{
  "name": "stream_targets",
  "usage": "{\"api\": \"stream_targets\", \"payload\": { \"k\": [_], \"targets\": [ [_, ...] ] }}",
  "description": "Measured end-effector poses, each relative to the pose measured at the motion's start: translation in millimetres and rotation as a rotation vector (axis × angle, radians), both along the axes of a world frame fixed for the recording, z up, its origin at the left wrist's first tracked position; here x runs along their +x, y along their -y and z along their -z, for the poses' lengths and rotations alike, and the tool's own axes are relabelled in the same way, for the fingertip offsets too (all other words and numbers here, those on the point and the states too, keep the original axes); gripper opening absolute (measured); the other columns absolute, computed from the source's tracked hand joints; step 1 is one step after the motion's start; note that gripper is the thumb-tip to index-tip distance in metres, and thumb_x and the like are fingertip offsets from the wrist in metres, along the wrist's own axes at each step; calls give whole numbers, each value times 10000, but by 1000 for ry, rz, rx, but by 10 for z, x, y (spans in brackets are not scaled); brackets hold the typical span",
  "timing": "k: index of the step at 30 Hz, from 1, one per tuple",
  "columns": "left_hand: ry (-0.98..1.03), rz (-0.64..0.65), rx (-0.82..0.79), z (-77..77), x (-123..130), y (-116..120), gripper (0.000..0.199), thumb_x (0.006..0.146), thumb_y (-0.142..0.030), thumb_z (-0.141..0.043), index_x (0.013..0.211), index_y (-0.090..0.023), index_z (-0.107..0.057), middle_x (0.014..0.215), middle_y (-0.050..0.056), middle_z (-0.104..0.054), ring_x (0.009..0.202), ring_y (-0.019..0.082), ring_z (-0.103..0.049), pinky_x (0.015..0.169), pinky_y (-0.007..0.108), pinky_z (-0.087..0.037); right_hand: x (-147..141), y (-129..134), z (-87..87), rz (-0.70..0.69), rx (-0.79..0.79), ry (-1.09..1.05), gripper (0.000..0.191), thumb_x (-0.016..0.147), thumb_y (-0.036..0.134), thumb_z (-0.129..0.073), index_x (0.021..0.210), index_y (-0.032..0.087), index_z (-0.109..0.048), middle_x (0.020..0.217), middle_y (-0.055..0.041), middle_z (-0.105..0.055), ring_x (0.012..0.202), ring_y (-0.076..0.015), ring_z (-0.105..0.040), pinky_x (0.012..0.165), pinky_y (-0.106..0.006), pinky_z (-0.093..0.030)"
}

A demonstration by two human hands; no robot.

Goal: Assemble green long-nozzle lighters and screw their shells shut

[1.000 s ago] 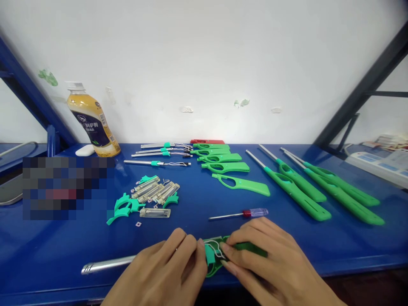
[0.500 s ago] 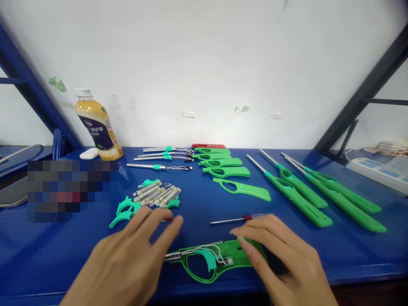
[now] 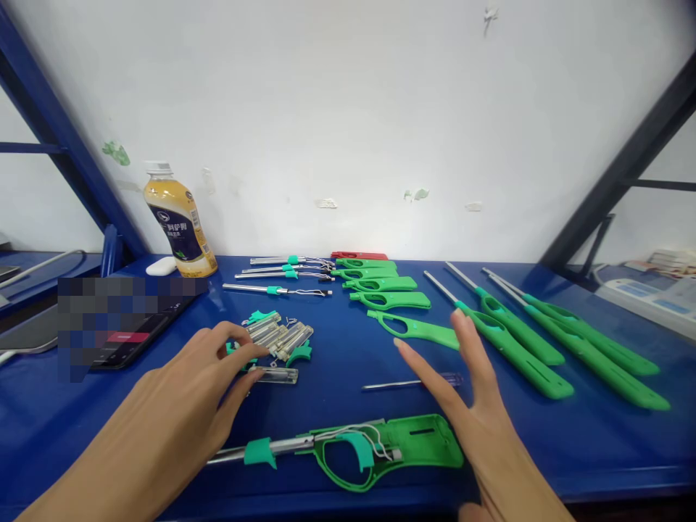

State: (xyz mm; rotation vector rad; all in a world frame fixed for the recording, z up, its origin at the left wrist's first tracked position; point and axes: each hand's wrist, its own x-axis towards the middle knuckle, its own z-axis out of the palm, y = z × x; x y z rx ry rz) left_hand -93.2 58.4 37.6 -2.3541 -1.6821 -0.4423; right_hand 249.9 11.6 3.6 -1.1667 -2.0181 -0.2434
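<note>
My left hand pinches the left end of a clear lighter fuel tank, beside a pile of similar tanks and teal triggers. With fingers apart and nothing in them, my right hand hovers above the table near a screwdriver and a green handle half. In front of me lies an opened green lighter handle shell. Inside it are a teal trigger, white wires and the end of a metal lighter tube, which carries a teal collar.
Several metal lighter tubes with wires lie at the back, beside green handle halves and a red one. Long green lighters lie at right. A drink bottle, a white case and a phone are at left.
My left hand has moved left and back from the opened shell to the pile and now grips a tank. My right hand has lifted off the shell, its fingers spreading.
</note>
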Motion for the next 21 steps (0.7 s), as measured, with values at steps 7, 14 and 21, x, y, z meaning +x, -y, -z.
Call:
{"api": "stream_targets", "payload": {
  "k": [7,14,21],
  "targets": [
    [42,84,-73,1,-23,-6,445,1088,-451,-404,1140,-315,-825,1178,73,-711,860,259,-770,644,335,-618,-161,-87,188,173,33,-15,567,1156,268,-448,1673,501,-445,1825,-24,-289,1655,-473,-347,1161,-675,-569],
    [25,173,98,-42,-27,-20,363,1098,-370,-444,1069,-311,-802,1152,46,-771,913,244,-791,522,238,-555,-31,35,63,48,-4,27,516,1130,605,-459,1600,422,-571,1845,-52,-251,1637,-505,-366,1158,-677,-558],
    [21,371,183,87,306,430,412,1066,-141,-441,1310,-362,-688,1283,-1,-772,930,148,-804,795,187,-595,-275,-31,-232,-192,87,118,588,1077,633,-610,1472,203,-673,1260,-104,-829,1313,-326,-740,1293,-579,-439]
  ]
}}
